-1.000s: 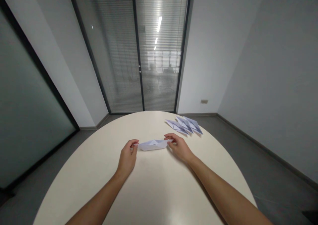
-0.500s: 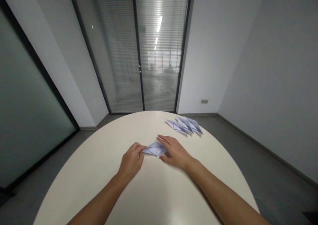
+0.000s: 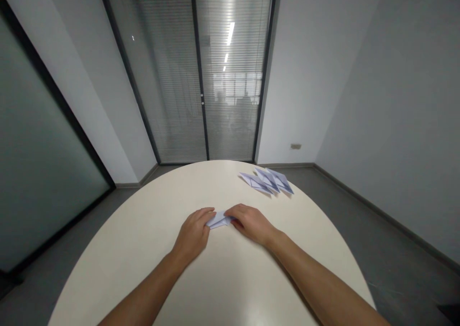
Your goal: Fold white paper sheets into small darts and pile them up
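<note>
A folded piece of white paper (image 3: 219, 219) lies between my two hands near the middle of the round table. My left hand (image 3: 194, 227) grips its left end, thumb at the near side and fingers over the top. At the right end my right hand (image 3: 249, 221) has its fingers bent onto the paper, closed on it. Both ends of the paper are partly covered by my fingers. Three folded paper pieces (image 3: 266, 181) lie overlapping at the far right of the table, apart from my hands.
The round cream table (image 3: 151, 239) reaches forward to its curved far edge. Beyond it stands a glass door (image 3: 172, 100) with blinds. A grey wall (image 3: 395, 124) is on the right, and a frosted glass panel (image 3: 36, 148) is on the left.
The paper showed a wide diamond face and now looks narrower, its near edge turned differently. My right hand has gone from spread fingers to closed on the paper's right end.
</note>
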The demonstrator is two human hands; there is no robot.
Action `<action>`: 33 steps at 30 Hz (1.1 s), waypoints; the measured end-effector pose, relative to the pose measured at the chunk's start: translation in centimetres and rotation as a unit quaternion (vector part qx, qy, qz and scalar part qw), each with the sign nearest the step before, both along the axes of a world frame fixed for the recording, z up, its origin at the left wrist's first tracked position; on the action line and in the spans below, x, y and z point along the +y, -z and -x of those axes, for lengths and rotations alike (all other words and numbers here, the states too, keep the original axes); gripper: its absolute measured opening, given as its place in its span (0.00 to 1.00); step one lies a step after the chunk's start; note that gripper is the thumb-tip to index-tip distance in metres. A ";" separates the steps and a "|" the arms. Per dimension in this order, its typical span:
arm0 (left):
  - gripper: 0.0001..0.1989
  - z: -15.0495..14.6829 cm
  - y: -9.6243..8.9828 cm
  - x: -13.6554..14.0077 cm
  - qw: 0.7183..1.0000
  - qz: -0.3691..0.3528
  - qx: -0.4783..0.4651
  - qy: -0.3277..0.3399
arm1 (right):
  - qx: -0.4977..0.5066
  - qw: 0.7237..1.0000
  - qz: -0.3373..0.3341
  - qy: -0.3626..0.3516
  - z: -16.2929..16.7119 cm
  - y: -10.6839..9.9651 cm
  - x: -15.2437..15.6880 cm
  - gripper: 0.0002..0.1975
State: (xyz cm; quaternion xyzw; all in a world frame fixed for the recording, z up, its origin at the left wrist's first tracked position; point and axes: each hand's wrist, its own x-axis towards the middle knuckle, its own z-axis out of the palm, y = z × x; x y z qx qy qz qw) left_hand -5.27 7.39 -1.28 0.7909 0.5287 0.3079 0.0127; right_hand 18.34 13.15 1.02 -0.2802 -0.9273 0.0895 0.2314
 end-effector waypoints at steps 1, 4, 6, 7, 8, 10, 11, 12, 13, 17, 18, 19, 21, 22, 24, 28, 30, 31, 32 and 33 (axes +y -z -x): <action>0.28 -0.2 0.0 -0.1 1.000 0.006 0.016 0.020 | 0.000 1.000 0.005 -0.006 0.0 0.0 0.0 0.17; 0.33 -0.7 -0.1 -0.6 0.994 0.043 0.060 0.083 | -0.002 1.000 0.016 -0.026 0.2 0.0 0.1 0.16; 0.34 -0.8 -0.1 -0.8 0.989 0.068 0.077 0.105 | -0.006 0.999 0.021 -0.031 0.2 0.1 0.1 0.15; 0.33 -0.9 -0.1 -0.8 0.987 0.079 0.083 0.110 | -0.008 0.999 0.024 -0.032 0.2 0.1 0.1 0.15; 0.33 -0.9 -0.1 -0.8 0.985 0.090 0.089 0.113 | -0.011 0.999 0.029 -0.034 0.1 0.2 0.1 0.15; 0.32 -0.9 -0.1 -0.8 0.982 0.108 0.104 0.114 | -0.021 0.998 0.045 -0.042 0.0 0.3 0.0 0.19; 0.31 -0.9 -0.1 -0.8 0.981 0.115 0.111 0.113 | -0.030 0.997 0.055 -0.045 -0.1 0.4 -0.1 0.23; 0.31 -0.9 -0.2 -0.7 0.979 0.122 0.117 0.111 | -0.042 0.996 0.066 -0.044 -0.2 0.5 -0.2 0.28; 0.31 -1.0 -0.2 -0.7 0.978 0.126 0.122 0.109 | -0.056 0.995 0.077 -0.040 -0.2 0.6 -0.3 0.32; 0.29 -1.1 -0.5 -0.7 0.979 0.129 0.120 0.104 | -0.096 0.989 0.107 -0.017 -0.2 0.7 -0.6 0.39; 0.29 -1.1 -0.5 -0.7 0.979 0.129 0.118 0.103 | -0.100 0.989 0.112 -0.013 -0.2 0.7 -0.7 0.40; 0.29 -1.1 -0.5 -0.7 0.979 0.129 0.118 0.102 | -0.105 0.988 0.115 -0.009 -0.2 0.7 -0.7 0.40; 0.28 -1.1 -0.5 -0.8 0.980 0.127 0.119 0.098 | -0.115 0.986 0.119 0.002 -0.1 0.6 -0.7 0.41; 0.28 -1.0 -0.5 -0.9 0.980 0.126 0.120 0.097 | -0.118 0.986 0.119 0.009 -0.1 0.5 -0.7 0.41; 0.27 -1.0 -0.5 -1.0 0.980 0.122 0.121 0.096 | -0.120 0.986 0.116 0.021 -0.1 0.4 -0.7 0.41; 0.26 -0.9 -0.7 -1.1 0.980 0.119 0.133 0.090 | -0.112 0.990 0.088 0.024 -0.2 0.1 -0.5 0.39; 0.25 -1.0 -0.8 -1.1 0.982 0.113 0.136 0.073 | -0.106 0.992 0.065 0.013 -0.3 -0.2 -0.5 0.35; 0.24 -1.0 -0.8 -1.1 0.983 0.109 0.134 0.063 | -0.101 0.994 0.052 0.004 -0.4 -0.4 -0.5 0.33; 0.24 -1.0 -0.7 -1.1 0.985 0.103 0.129 0.053 | -0.095 0.995 0.041 -0.007 -0.5 -0.6 -0.5 0.30; 0.23 -1.1 -0.7 -1.1 0.987 0.097 0.124 0.043 | -0.088 0.995 0.032 -0.016 -0.5 -0.8 -0.5 0.28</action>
